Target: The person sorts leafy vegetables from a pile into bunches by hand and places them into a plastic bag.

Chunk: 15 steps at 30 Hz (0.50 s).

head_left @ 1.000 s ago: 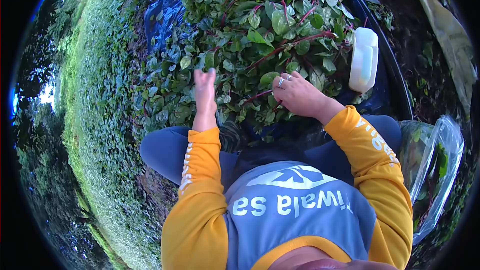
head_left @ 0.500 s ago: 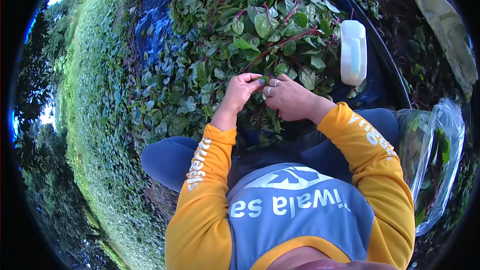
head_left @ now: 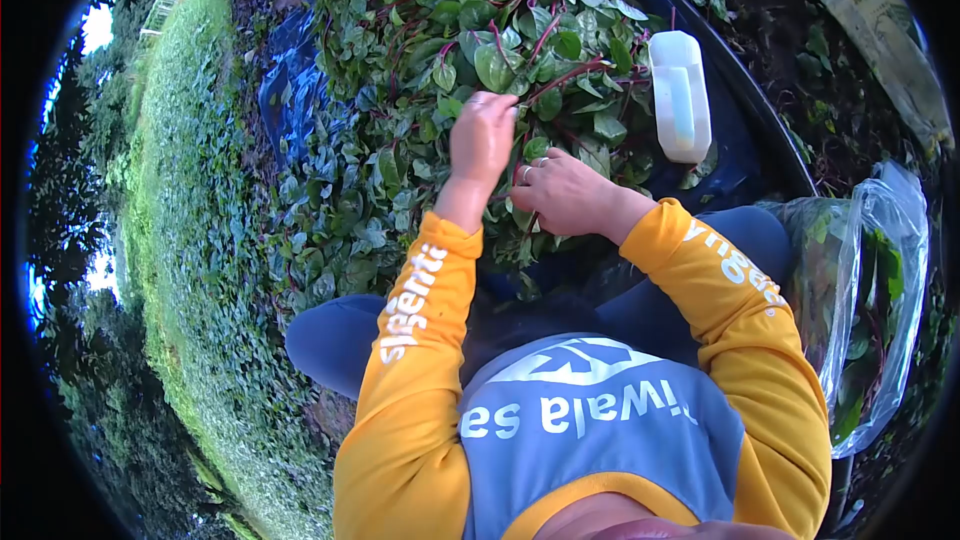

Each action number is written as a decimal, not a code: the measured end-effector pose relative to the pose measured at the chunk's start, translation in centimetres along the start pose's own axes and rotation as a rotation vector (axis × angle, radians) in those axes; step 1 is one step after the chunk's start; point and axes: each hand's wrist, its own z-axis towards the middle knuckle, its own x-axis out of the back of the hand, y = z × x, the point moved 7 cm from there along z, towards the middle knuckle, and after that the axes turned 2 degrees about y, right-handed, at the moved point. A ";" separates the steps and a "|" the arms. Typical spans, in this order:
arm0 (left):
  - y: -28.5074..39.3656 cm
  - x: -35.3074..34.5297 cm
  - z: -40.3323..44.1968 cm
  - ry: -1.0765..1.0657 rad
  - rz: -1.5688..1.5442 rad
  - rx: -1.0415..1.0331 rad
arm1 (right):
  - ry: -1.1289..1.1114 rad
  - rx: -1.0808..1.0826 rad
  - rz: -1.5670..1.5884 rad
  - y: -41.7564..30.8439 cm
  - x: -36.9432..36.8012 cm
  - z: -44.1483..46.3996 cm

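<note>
Hands (head_left: 481, 143) (head_left: 566, 194) curl closed among red-stemmed leaves (head_left: 497, 67), exactly what they pinch unclear.

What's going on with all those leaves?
Someone sits with legs bent at a heap of green leaves with red stems, working in it with both bare hands. The left hand is over the leaves, and the right hand is low, by the near edge. I can't tell exactly what the fingers hold. A white jug is beside the heap, and a clear bag has leaves in it.
</note>
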 end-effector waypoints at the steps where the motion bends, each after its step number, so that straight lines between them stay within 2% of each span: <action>1: 0.4 -2.2 0.7 -0.073 0.075 -0.039 | -0.029 -0.059 -0.008 0.6 -0.1 -0.1; 3: 0.1 -4.7 1.5 -0.124 0.213 -0.045 | -0.053 -0.097 -0.053 1.4 0.0 -0.4; 7: -1.6 -5.0 2.8 -0.198 0.280 0.015 | -0.029 -0.152 -0.147 3.1 1.4 -0.7; 10: -2.0 -2.1 2.6 -0.125 0.192 0.025 | 0.236 -0.147 -0.202 3.9 3.8 -0.8; 11: -1.9 -1.2 2.2 -0.125 0.199 0.028 | 0.239 -0.142 -0.198 4.1 3.9 -0.6; 13: -1.4 0.1 1.2 -0.099 0.165 -0.005 | 0.381 -0.180 -0.271 4.4 6.0 -0.7; 15: -0.8 0.8 -0.1 -0.083 0.184 -0.043 | 0.346 -0.198 -0.332 4.9 6.2 -0.6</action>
